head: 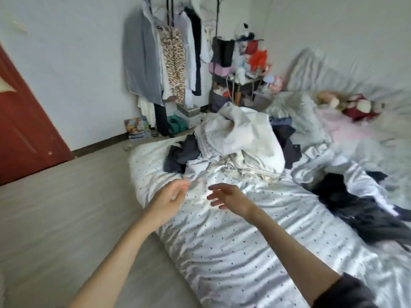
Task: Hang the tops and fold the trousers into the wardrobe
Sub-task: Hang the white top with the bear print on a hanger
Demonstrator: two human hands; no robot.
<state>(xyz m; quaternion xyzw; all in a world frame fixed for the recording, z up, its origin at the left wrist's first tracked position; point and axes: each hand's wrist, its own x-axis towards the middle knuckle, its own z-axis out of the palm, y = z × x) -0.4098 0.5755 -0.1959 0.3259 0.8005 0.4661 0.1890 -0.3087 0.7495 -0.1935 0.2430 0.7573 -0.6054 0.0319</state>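
Our left hand [169, 196] and right hand [226, 196] hover mid-frame over the dotted sheet [222, 252], fingers loosely spread, holding nothing, just short of the clothes pile [235, 143] at frame centre. More dark clothes [355, 210] lie at right, w/ a rumpled blanket [333, 156] between the two heaps. Clothes rack [169, 58] stands top centre, full of hung tops; cluttered shelf [240, 70] beside it, red door [24, 130] at left edge.

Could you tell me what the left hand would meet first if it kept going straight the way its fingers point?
Probably the pale garment edge at the near side of the clothes pile, just beyond the left hand; depth is uncertain.
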